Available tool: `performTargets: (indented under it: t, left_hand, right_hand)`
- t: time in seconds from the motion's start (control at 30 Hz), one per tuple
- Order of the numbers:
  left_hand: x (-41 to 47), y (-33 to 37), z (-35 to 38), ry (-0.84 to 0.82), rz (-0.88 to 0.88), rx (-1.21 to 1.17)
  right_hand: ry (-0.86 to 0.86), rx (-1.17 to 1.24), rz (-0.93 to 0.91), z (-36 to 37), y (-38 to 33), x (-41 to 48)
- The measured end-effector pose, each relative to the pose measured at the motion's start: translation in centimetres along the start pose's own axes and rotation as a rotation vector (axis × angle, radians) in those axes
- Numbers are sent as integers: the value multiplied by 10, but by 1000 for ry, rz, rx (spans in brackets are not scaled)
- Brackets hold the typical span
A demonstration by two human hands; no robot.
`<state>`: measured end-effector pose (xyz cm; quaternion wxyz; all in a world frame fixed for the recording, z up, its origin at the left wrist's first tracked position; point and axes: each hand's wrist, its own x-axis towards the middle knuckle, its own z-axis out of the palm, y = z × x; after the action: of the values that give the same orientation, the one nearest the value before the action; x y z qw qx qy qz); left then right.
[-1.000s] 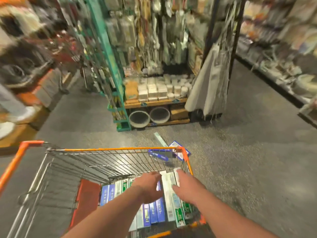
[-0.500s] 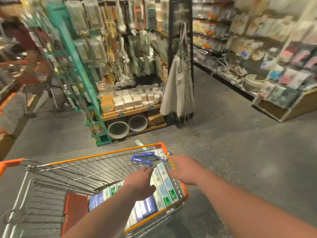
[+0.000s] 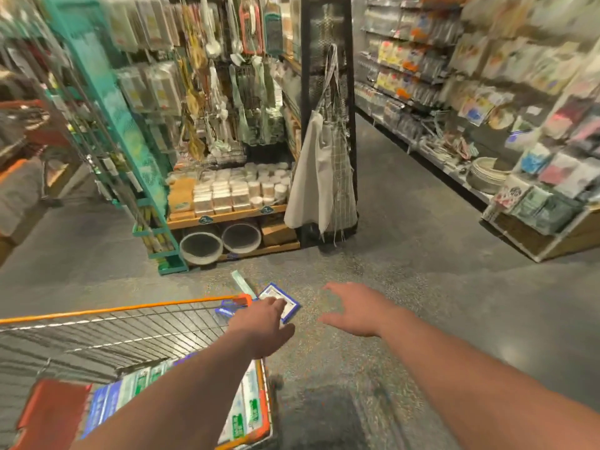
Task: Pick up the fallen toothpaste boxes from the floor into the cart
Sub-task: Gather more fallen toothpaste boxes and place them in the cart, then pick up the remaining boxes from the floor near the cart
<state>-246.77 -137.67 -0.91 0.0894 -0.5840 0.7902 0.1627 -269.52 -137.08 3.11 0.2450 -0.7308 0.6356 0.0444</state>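
Now both hands reach past the front corner of the cart toward the toothpaste boxes still lying on the floor. The left hand hangs over the blue-edged box just beyond the cart's orange corner, fingers loosely spread and holding nothing; whether it touches the box I cannot tell. The right hand is spread wide and empty, further from the cart over bare floor. A pale green box lies just beyond the blue one, and another blue box shows through the cart's wire front. More boxes already lie inside the cart's near end. These cartons should be light and stiff but easy to crush, with smooth faces, so a pinch across the long narrow edges looks best, lifting one end first to get fingers under.
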Motion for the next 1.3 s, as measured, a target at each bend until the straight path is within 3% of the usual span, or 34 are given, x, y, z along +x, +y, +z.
performTargets:
  t: [0.3,0.7,0.9,1.1,1.3]
  left_hand:
    - [94,26,-19,8,-147,-19]
    - [315,-63,-82,9,-327,-195]
    - [384,-116,-127,65,-422,-252]
    - [412,-180,-116,34,-663,-318]
    - [420,-205,-104,44,-1025,-475]
  right_hand:
    - [-128,-53,-92,-38,70,101]
    - [-182,-213,-282,-151,41,356]
    - [-222,-274,-372,-189,11,467]
    - [-328,-369,-563,-179,-32,585]
    - [-467,-482,-871,-164,-103,677]
